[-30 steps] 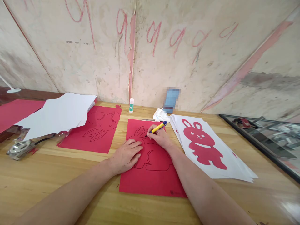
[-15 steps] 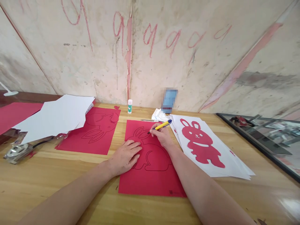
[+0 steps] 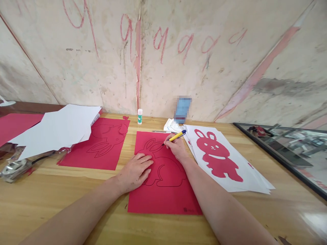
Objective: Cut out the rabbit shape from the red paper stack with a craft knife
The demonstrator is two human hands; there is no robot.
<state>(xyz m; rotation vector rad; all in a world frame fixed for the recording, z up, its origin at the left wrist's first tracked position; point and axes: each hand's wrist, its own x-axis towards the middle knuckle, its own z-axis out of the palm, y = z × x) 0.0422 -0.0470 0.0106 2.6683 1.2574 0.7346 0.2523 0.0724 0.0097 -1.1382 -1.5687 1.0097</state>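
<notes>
A sheet of red paper [image 3: 166, 200] with a black-outlined rabbit lies on the wooden table in front of me. My left hand [image 3: 136, 170] rests on its left side, fingers stretched out and lying flat over part of the drawing. At the upper right of the sheet, my right hand [image 3: 175, 146] pinches a yellow-and-blue pen [image 3: 176, 136]. The pen is tilted, with its dark tip at the paper beside the rabbit's ears. Whether the tip touches is too small to tell.
Left lie another red rabbit sheet [image 3: 102, 161], white papers [image 3: 58, 126] and a tape measure [image 3: 15, 168]. A glue stick [image 3: 140, 116] stands near the wall, by a crumpled tissue [image 3: 170, 126] and a blurred phone [image 3: 183, 109]. Right are white sheets bearing a red bunny cut-out [image 3: 217, 160] and a black-framed panel [image 3: 281, 160].
The whole view has shifted slightly, so things appear a little farther left. The pen tip stays near the rabbit's ears, and both hands keep nearly the same place on the sheet.
</notes>
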